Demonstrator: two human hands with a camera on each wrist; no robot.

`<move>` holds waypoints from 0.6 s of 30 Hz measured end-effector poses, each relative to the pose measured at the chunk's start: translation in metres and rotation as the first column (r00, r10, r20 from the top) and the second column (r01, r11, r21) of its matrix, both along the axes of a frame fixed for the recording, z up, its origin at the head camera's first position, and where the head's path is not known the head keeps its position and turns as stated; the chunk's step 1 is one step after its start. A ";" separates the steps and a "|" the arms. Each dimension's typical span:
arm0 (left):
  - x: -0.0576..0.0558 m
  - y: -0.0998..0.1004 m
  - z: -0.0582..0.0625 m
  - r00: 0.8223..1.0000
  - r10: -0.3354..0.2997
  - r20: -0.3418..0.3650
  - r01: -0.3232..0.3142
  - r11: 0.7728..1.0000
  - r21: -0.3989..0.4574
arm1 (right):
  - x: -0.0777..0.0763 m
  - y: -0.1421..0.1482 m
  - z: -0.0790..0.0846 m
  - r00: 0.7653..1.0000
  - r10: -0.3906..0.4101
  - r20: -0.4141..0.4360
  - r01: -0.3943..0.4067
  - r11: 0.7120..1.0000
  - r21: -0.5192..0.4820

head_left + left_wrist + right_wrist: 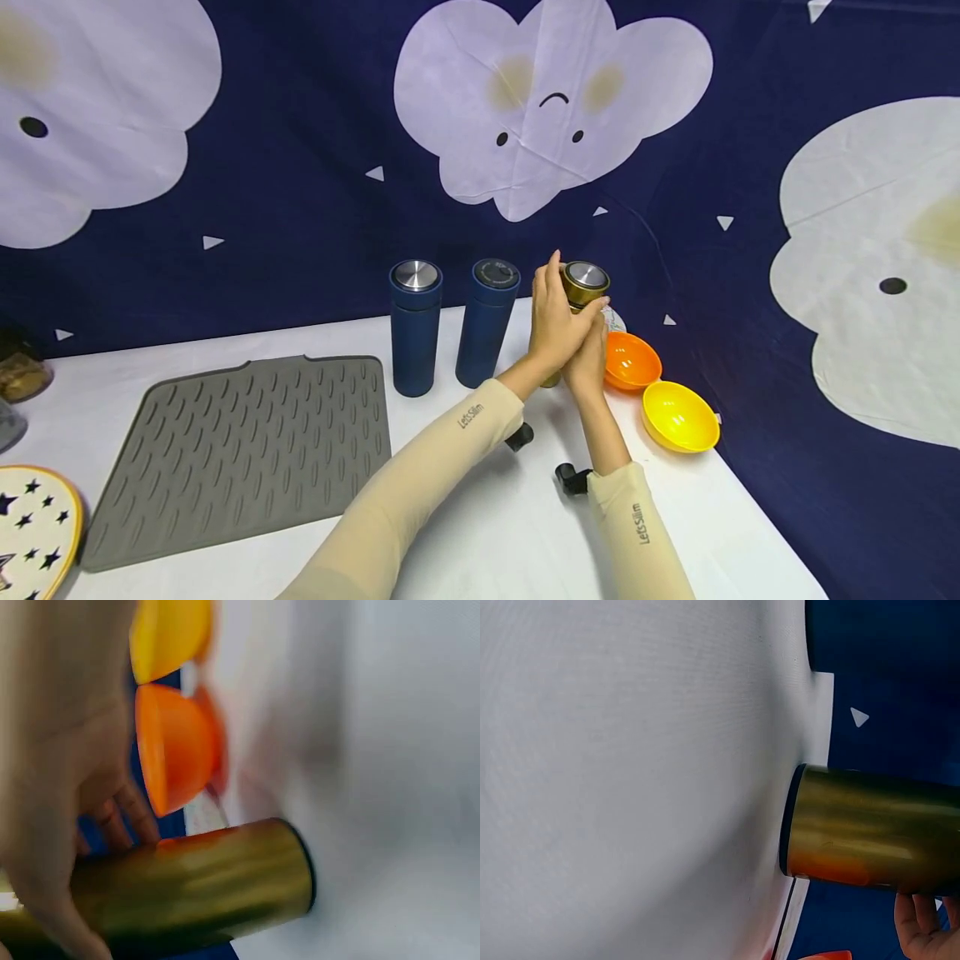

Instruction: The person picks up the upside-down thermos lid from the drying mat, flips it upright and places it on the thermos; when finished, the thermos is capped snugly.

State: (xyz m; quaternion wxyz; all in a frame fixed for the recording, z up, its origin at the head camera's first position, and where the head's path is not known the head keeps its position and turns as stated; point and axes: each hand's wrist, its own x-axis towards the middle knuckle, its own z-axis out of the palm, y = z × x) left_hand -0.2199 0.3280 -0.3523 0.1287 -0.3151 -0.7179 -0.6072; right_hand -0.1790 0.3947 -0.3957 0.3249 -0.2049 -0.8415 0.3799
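Observation:
A gold thermos flask (584, 293) with a silver-topped lid stands toward the back right of the white table, its base at the tabletop in both wrist views. My left hand (557, 329) grips its upper part, fingers pointing up along one side and thumb across the front. Just below and to the right, overlapping the left, my right hand (588, 358) holds the same flask. Most of the flask's body is hidden behind both hands in the head view. Its shiny gold side (247, 877) shows plainly in the left wrist view, and fingertips (926, 919) touch it in the right wrist view.
Two dark blue thermos flasks (415, 342) (486, 329) stand left of the hands. An orange bowl (633, 362) and a yellow bowl (681, 417) sit close on the right. A grey ridged mat (262, 450) and a star-patterned plate (37, 517) lie at left.

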 end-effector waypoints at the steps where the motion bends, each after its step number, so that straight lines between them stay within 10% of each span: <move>1: -0.002 -0.001 0.001 0.999 -0.034 0.006 0.034 0.999 0.016 | 0.000 0.000 0.000 1.000 0.006 -0.001 -0.006 1.000 -0.014; 5: -0.005 -0.008 0.002 0.989 -0.138 0.061 0.140 0.990 -0.028 | 0.000 0.003 -0.001 1.000 0.020 -0.002 -0.020 0.999 -0.030; 11: -0.002 -0.005 0.005 0.996 -0.023 0.088 0.027 0.998 -0.050 | -0.001 0.003 -0.002 1.000 0.025 -0.011 -0.025 0.999 -0.033; 18: -0.003 -0.002 0.004 0.999 -0.044 0.026 0.047 0.990 -0.134 | 0.001 0.005 -0.002 0.998 0.029 -0.051 -0.028 0.999 0.016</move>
